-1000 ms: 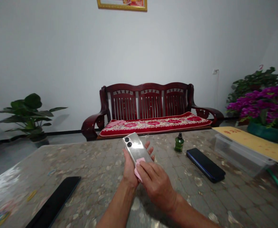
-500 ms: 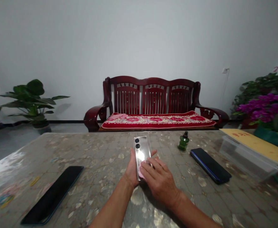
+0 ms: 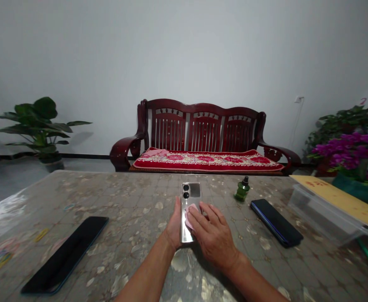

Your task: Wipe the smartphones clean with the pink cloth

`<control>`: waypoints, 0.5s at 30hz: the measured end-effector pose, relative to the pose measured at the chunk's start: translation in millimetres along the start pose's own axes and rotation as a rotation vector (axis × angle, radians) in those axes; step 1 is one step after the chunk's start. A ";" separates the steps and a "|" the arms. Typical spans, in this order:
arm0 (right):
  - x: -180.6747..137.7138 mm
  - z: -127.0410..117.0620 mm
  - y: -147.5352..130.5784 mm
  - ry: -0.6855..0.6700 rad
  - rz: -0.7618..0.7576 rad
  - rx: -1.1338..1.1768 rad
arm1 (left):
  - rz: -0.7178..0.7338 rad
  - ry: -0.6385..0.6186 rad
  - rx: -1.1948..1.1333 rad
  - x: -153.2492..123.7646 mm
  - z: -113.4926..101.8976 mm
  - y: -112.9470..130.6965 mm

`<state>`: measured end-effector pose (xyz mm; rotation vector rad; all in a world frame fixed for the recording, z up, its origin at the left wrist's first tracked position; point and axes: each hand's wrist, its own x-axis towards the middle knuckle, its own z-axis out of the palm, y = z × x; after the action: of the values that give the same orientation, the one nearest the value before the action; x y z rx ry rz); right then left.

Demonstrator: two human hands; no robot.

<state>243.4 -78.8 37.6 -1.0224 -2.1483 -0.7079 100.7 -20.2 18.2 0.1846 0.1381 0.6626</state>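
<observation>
Cloth slides up the phone, toward the far edge of the tabletop, beneath the half-curled right hand, left hand cupping the phone.

A mirror-bright silver phone has two black lenses, and the cloth on it is pale pink. Two other phones, one at left and one at right, are black with blue edges. The bottle is green with a black top. Grey-brown table covering carries a grid and pale blossoms; the bench is dark reddish brown, its runner red and cream (with pinkish-red flowers).
</observation>
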 end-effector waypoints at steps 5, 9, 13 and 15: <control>15.8 -0.3 14.1 0.037 0.080 -0.050 | 0.084 0.002 0.020 3.2 8.1 -5.7; 23.6 -3.1 16.5 0.043 0.120 -0.053 | 0.110 0.065 0.026 3.0 12.9 -8.6; 14.4 -4.3 7.5 0.038 0.061 0.002 | 0.050 0.035 0.020 1.2 9.7 -6.6; 11.7 -3.6 6.4 0.041 0.039 0.012 | 0.034 0.024 0.018 1.1 7.3 -5.3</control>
<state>244.1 -72.4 49.8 -1.0320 -2.0891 -0.6908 106.1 -24.6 24.1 0.1969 0.1642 0.6976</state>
